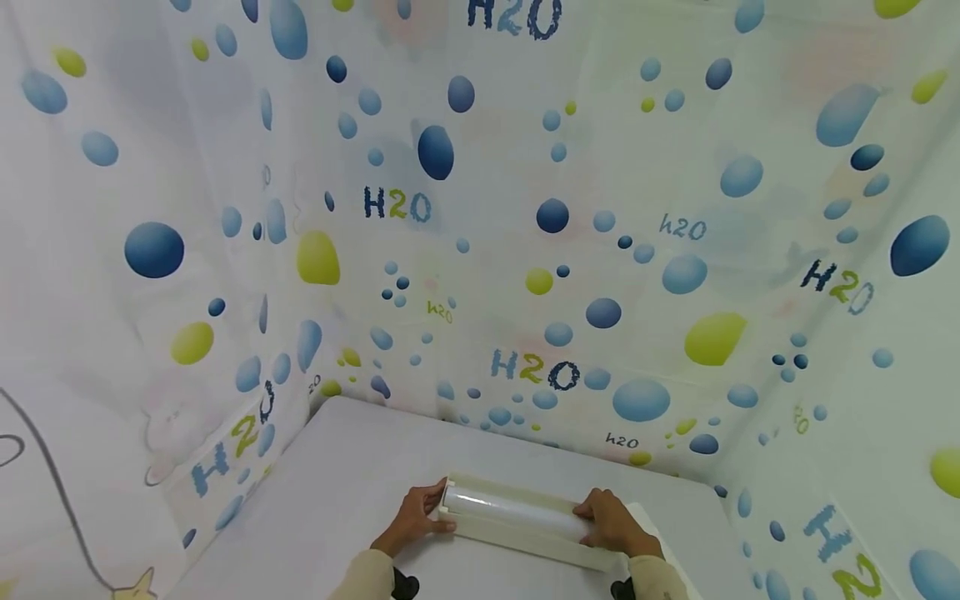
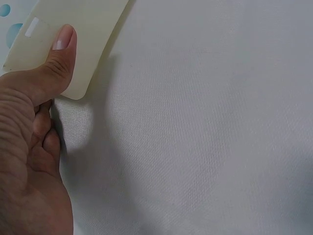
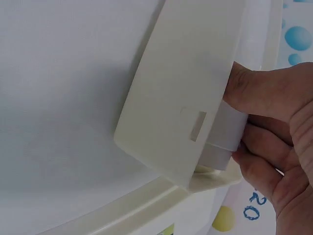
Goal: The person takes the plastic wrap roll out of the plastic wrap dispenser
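Note:
A long cream plastic dispenser box point(image 1: 517, 542) lies at the front of the white table, its top uncovered. Inside it is a shiny roll of clear film point(image 1: 513, 507), probably cling film. My left hand point(image 1: 416, 517) grips the box's left end; in the left wrist view the thumb presses flat on the front wall point(image 2: 93, 44). At the other end, my right hand point(image 1: 617, 525) pinches the roll between thumb and fingers. The right wrist view shows the roll's grey-white end point(image 3: 222, 132) tilted above the box's right corner, close to the slotted wall point(image 3: 166, 98).
A flat cream piece with a raised edge point(image 3: 112, 213), like a lid, lies under the box's right end. White table surface point(image 1: 360, 450) extends left and behind. Curtains printed with blue and green dots point(image 1: 555, 217) enclose the table at the back and sides.

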The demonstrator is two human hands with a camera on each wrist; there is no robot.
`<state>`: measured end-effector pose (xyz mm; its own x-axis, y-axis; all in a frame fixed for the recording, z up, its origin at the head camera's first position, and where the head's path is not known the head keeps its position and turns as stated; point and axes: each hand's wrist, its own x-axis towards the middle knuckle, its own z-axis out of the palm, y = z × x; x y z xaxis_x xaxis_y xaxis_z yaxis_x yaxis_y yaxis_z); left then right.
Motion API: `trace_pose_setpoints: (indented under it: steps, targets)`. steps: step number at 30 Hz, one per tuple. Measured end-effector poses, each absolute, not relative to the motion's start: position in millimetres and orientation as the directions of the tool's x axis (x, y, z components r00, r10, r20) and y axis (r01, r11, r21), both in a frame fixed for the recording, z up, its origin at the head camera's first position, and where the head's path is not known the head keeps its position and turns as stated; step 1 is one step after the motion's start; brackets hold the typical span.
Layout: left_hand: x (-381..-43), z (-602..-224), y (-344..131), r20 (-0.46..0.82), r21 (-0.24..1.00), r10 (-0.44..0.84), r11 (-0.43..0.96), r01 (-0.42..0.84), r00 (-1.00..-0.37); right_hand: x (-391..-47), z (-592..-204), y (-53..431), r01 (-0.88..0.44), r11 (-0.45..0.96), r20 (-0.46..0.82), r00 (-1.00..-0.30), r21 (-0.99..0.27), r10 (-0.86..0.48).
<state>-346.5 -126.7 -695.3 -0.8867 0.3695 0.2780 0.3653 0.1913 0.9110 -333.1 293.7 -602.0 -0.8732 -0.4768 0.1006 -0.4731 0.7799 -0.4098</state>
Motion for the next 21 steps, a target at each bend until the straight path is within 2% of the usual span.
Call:
trace_pose_setpoints:
  steps: [3,6,10,11,17,18,21]
  targets:
    - [-346,-698,-126,0.291,0.911,0.370,0.174,0.373,-0.882,-332,-606,293,-0.502,0.796,0.131,-0.863,-0.338,-0.488]
    - [-347,-699,-123,0.267,0.921,0.361,0.178,0.347,-0.893,-333,-608,290,-0.477,0.822,0.121,-0.878,-0.311,-0.464]
    - [-343,-693,-119,0.214,0.942,0.357,0.172,0.289,-0.909,-338,-610,286,-0.417,0.851,0.065,-0.905,-0.319,-0.419]
    - [-341,-690,-119,0.209,0.942,0.359,0.176,0.286,-0.910,-348,-627,295,-0.450,0.841,0.076,-0.890,-0.300,-0.450]
    - [-340,-684,-121,0.216,0.934,0.355,0.195,0.298,-0.910,-362,-638,295,-0.481,0.823,0.067,-0.872,-0.303,-0.485]
    - [-342,-685,-122,0.217,0.933,0.352,0.200,0.299,-0.911,-359,-630,290,-0.454,0.832,0.050,-0.885,-0.318,-0.464]
    - [-344,-691,-124,0.198,0.936,0.344,0.212,0.281,-0.918,-373,-651,297,-0.456,0.827,0.057,-0.884,-0.330,-0.464]
